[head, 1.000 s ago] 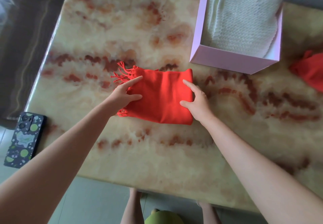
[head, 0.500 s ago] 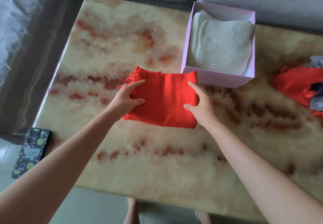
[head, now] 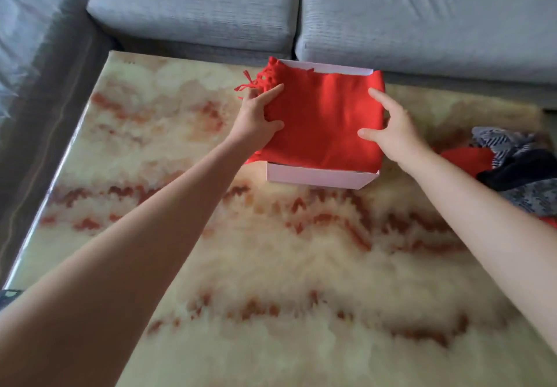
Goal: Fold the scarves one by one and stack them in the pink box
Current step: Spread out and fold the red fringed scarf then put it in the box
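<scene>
A folded red scarf with fringe at its left end is held flat over the open top of the pink box, covering the inside. My left hand grips the scarf's left edge, thumb on top and fingers under. My right hand grips the right edge the same way. The white knitted scarf inside the box is hidden under the red one.
The box stands at the far side of a marbled table. A pile of unfolded scarves, red, dark and grey patterned, lies at the right edge. A grey sofa runs behind the table. A phone corner shows at far left.
Both hands lifted the folded red scarf off the table and carried it away from me, over the pink box. The white scarf in the box is now covered.
</scene>
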Demonstrator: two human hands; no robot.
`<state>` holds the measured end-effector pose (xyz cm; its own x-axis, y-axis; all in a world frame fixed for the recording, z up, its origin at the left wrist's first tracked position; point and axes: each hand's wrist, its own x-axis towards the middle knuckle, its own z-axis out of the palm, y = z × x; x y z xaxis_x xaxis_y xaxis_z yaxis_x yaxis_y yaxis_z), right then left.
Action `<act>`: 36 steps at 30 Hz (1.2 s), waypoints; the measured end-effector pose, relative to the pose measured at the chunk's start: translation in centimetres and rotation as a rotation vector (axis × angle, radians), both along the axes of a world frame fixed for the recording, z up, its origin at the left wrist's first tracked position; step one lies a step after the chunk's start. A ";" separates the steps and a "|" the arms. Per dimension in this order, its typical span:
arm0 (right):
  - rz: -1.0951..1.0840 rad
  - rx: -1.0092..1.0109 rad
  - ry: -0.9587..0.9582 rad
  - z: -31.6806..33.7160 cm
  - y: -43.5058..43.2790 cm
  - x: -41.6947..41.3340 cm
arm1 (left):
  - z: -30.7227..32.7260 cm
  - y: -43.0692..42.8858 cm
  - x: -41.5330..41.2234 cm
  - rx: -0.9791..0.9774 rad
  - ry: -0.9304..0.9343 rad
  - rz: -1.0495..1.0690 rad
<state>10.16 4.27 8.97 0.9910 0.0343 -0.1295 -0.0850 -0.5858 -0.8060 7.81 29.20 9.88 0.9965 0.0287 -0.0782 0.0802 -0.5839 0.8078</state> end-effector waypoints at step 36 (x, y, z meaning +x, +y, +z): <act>0.545 -0.984 0.113 -5.0 -2.7 7.9 | -9.0 -4.6 6.1 0.936 0.037 -0.370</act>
<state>18.09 1.62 3.97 0.8559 0.2923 -0.4266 0.3330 -0.9427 0.0223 13.87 24.59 0.84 0.9527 -0.2162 -0.2138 -0.2188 -0.9757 0.0117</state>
